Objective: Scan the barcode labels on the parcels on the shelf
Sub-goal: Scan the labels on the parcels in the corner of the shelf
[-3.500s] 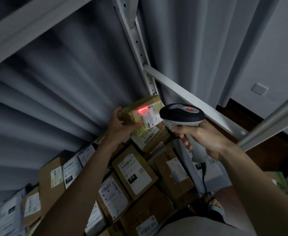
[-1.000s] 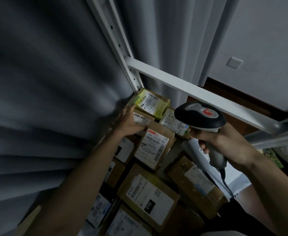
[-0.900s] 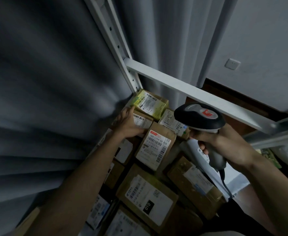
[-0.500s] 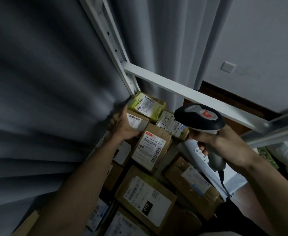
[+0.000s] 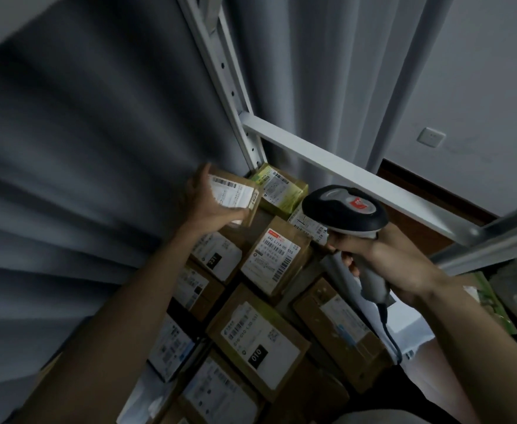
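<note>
My left hand (image 5: pixel 203 206) grips a small brown parcel (image 5: pixel 236 195) with a white barcode label, lifted off the pile and tilted up. My right hand (image 5: pixel 382 258) holds a black and grey barcode scanner (image 5: pixel 344 211) by its handle, its head just right of the parcel. No red scan light shows on any label. A yellow-green parcel (image 5: pixel 281 191) lies in the shelf's back corner. Below it sits a brown parcel with a red-topped label (image 5: pixel 274 258). Several more labelled parcels fill the shelf beneath my arms.
A white shelf upright (image 5: pixel 226 87) and a cross rail (image 5: pixel 343 166) frame the back corner. Grey curtain (image 5: pixel 83 148) hangs behind the shelf. Another metal rail (image 5: pixel 489 240) runs at the right. The scanner's cable (image 5: pixel 388 332) hangs down over the parcels.
My left hand has lifted the small brown parcel off the pile and turned its label upward. The scanner has stayed almost still. Earlier I scanned the yellow-green parcel and set it down.
</note>
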